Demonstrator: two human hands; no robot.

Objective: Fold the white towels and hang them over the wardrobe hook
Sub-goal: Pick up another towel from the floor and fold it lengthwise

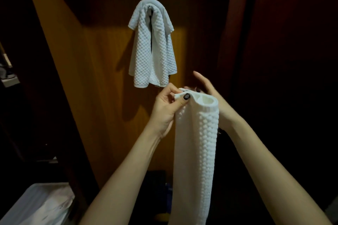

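1. My left grip (pixel 168 107): thumb and curled fingers pinch the top edge of the folded towel (pixel 196 151), near and just right of centre.
2. My right grip (pixel 210 93): fingers straight and loosely spread, lying against the far right side of the towel's top; it clasps nothing.
3. Folded towel: a long white waffle-textured band, doubled over at the top, hanging straight down between my forearms.
4. Hung towel (pixel 152 47): a second white towel draped over the hook (pixel 149 8) on the wardrobe door (pixel 102 60), farther off and to the upper left, both halves hanging down.
5. Pale container (pixel 36 204): near left corner.
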